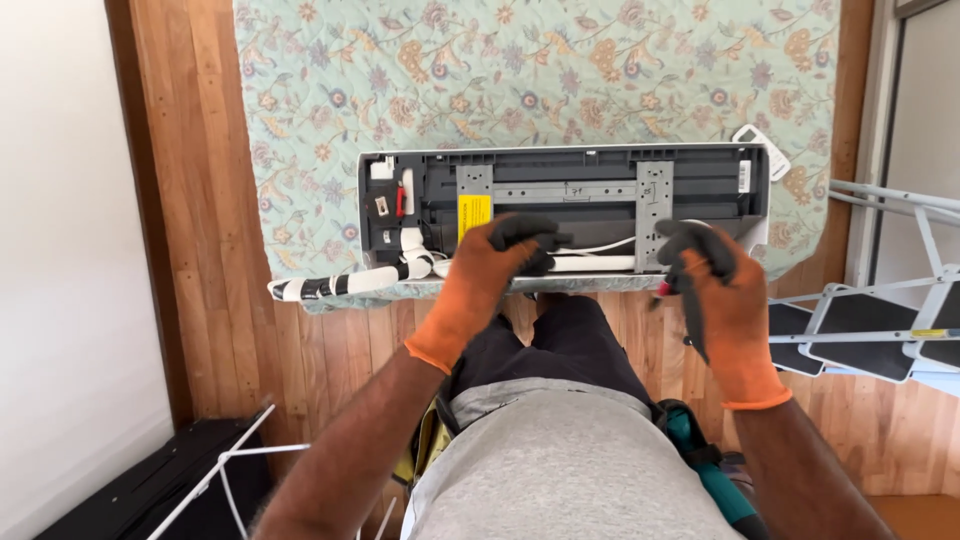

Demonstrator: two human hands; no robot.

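Head view: air conditioner unit (600, 190) lies back-up on floral quilt (320, 120). Left hand (490, 270), gloved, fingers curled onto white pipe (590, 263) at its lower edge. Right hand (722, 290) closed around red-tipped tool (664, 289)

The left hand (490, 270) covers part of the white pipe (600, 263) on the unit (560, 195). The right hand (725, 300) hides most of a red-tipped tool (663, 290); its kind cannot be told. The ladder (880, 330) runs off the right edge.
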